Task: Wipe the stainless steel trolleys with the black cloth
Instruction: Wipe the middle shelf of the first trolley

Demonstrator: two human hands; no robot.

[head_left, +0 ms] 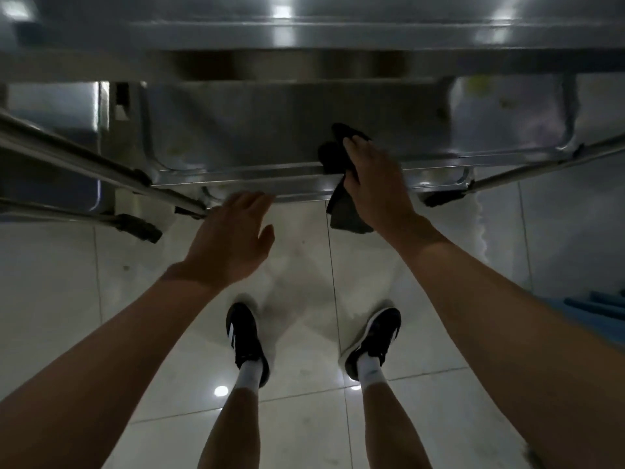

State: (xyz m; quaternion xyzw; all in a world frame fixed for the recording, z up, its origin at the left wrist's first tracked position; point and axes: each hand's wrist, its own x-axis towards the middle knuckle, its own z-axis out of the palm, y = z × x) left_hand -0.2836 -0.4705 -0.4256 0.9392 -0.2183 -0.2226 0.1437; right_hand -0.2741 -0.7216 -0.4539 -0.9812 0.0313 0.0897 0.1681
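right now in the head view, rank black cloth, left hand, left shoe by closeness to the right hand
1. black cloth, gripped by the right hand on the trolley shelf edge
2. left hand, beside it at the rim
3. left shoe, down on the floor

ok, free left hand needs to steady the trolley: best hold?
Probably the lower shelf's near rim, from the near side where the left hand hovers. The lip is straight and exposed, and the right hand holds the black cloth further along it.
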